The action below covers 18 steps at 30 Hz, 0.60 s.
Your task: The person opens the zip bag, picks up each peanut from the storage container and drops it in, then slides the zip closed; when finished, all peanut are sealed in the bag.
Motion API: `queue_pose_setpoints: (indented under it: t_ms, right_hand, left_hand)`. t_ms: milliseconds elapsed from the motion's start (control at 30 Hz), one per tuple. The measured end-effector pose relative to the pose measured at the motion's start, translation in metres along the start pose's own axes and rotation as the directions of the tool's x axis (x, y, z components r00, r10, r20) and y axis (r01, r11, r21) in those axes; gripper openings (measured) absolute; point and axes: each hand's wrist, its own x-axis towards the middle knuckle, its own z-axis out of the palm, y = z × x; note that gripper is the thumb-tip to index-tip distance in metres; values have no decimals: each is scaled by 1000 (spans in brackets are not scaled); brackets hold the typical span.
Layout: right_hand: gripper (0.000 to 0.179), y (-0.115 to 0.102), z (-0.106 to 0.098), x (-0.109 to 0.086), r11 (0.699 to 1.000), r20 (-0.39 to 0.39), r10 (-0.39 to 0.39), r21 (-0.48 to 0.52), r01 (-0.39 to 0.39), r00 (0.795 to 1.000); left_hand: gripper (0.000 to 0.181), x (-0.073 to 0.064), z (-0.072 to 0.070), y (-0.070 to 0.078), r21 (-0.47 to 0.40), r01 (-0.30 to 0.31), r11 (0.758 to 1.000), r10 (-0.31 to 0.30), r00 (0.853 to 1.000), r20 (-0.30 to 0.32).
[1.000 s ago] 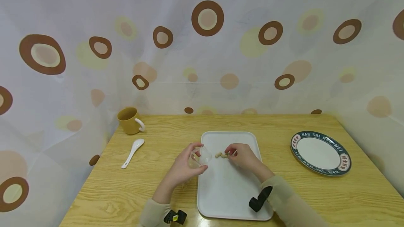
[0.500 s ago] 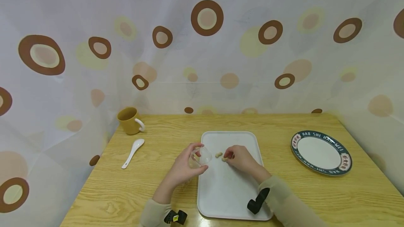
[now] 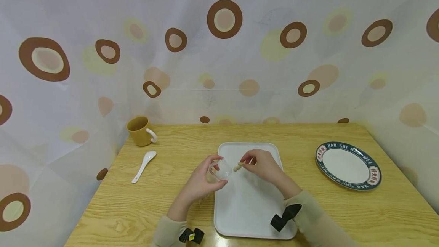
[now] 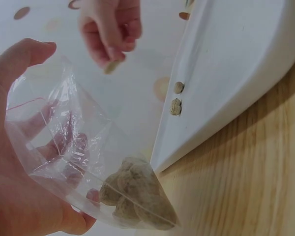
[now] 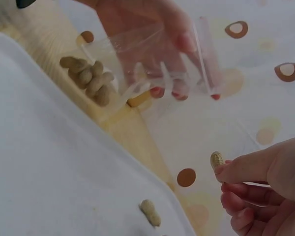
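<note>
My left hand (image 3: pixel 202 178) grips a clear plastic bag (image 4: pixel 88 132), thumb and fingers spread round its mouth so that it gapes. Several unshelled peanuts (image 4: pixel 137 191) are bunched in the bag's bottom corner. Between thumb and fingertips, my right hand (image 3: pixel 262 165) pinches one peanut (image 5: pixel 216 160), raised over the tray and a short way from the bag's mouth. Another peanut (image 5: pixel 150 212) lies on the white tray (image 3: pixel 252 209), near its far left side.
A yellow mug (image 3: pixel 140 132) with a white handle stands at the table's back left, with a white spoon (image 3: pixel 144 167) in front of it. On the right lies a green-rimmed plate (image 3: pixel 346 165). A patterned curtain (image 3: pixel 240 60) hangs behind the table.
My right hand has picked up one of the two peanuts from the tray and lifted it slightly up and left. The left hand with the bag has stayed nearly still.
</note>
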Motion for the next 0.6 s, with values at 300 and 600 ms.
queue_pose_setpoints:
  t_ms: [300, 600]
  right_hand:
    - [8, -31, -18, -11, 990, -35, -85, 109, 88, 996]
    - [11, -52, -17, -17, 975, -36, -165, 148, 168, 986]
  left_hand:
    - [65, 1, 3, 1, -4, 1, 1000, -1, 1000, 10]
    - [65, 1, 6, 3, -10, -14, 1000, 14, 999, 32]
